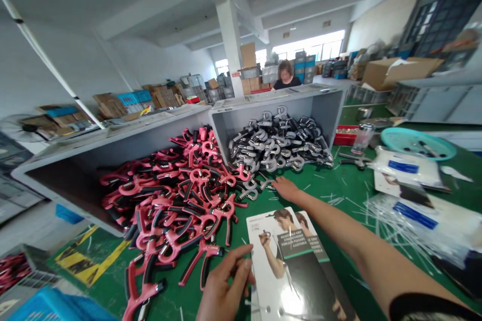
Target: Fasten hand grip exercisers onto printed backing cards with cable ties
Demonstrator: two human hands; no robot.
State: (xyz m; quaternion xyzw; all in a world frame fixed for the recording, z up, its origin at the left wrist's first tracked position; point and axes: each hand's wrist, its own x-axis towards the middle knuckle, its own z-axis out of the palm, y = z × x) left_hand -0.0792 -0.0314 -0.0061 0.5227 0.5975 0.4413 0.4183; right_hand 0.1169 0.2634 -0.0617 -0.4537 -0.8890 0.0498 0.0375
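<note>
My right hand (286,189) reaches forward, its fingers closed on the end of a grey hand gripper (266,184) at the front of the grey pile. My left hand (229,281) is beside the left edge of a stack of printed backing cards (269,266); its forefinger touches that edge and its thumb is slightly apart. The cards lie overlapping on the green table (241,228). Left of them spreads a large heap of pink-and-black hand grippers (188,195). More grey hand grippers (278,143) fill the crate behind my right hand.
Two grey crates lie on their sides, the left crate (124,138) and the right crate (324,110). White cable ties (399,225), plastic-wrapped packs (406,168), a glass jar (363,138) and a turquoise tray (417,143) are on the right. A person (286,80) is behind the crates.
</note>
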